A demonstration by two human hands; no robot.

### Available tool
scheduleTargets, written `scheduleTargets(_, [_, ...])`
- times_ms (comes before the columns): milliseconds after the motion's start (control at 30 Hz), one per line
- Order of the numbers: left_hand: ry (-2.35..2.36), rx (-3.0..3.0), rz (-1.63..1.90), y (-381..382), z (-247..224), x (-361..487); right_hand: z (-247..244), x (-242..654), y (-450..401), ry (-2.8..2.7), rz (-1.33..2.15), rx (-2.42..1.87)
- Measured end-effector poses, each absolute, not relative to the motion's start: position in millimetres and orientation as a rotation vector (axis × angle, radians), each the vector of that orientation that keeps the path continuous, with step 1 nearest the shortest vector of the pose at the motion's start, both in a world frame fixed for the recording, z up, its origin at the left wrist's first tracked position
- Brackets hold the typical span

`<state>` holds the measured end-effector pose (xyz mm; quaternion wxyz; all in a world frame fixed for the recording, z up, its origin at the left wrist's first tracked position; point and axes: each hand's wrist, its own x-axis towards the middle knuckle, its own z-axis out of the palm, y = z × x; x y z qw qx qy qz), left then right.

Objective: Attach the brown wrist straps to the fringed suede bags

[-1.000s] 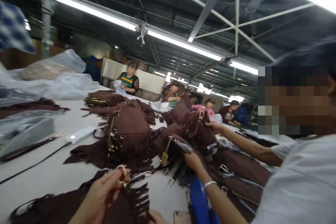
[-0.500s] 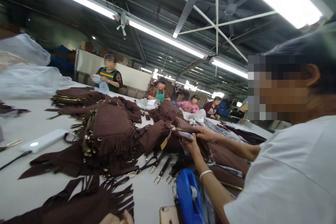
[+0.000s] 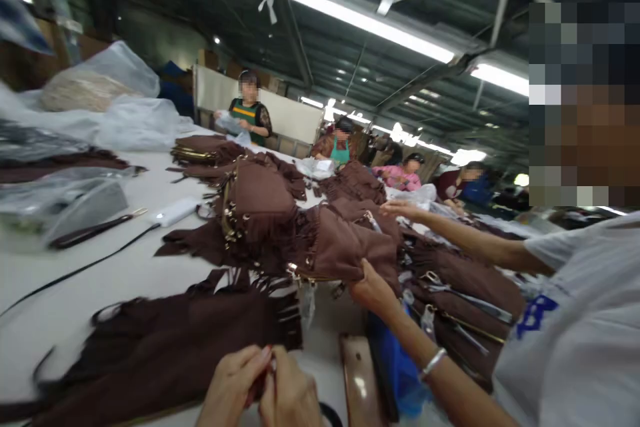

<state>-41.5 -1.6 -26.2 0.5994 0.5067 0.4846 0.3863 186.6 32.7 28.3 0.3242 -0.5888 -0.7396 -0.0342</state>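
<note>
two closed grips, side by side

the left hand (image 3: 231, 383) and right hand (image 3: 294, 390) met, fingertips closed around a small part (image 3: 273, 365), mostly hidden. the fringed brown bag (image 3: 185, 340) lay on the white table (image 3: 150, 273), left of both.

Only a blue letter (image 3: 537, 315), B by its look, on the white shirt (image 3: 575, 353) at the edge of the bench (image 3: 125, 273).

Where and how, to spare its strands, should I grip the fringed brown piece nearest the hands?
Grip the fringed brown piece by its broad body, probably two-handed from the near side: it lies flat, a long edge running along that side, while loose fringe spreads at the right end.
</note>
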Motion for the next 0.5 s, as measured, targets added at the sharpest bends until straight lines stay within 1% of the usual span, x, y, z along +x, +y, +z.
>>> scheduleTargets(100, [1.093, 1.088, 0.907, -11.0, -16.8, -47.4, -14.1, 115.8, -8.2, -1.940, 0.074, -1.540])
scheduleTargets(233, [1.125, 1.074, 0.925, -12.0, -17.6, -46.5, -54.6, 54.5, -47.4, -1.837, 0.091, -1.675])
scheduleTargets(300, [1.125, 1.117, 0.900, -14.9, -25.5, -48.4, -65.8, 51.0, -52.5, -1.852, 0.100, -1.679])
scheduleTargets(400, [1.145, 1.242, 0.835, -24.6, -44.0, -59.9, -80.3, 68.3, -57.8, -1.858, 0.096, -1.725])
scheduleTargets(500, [1.263, 1.625, 0.947, -35.4, -66.8, -84.9, -98.1, 91.3, -70.2, -1.778, 0.095, -1.848])
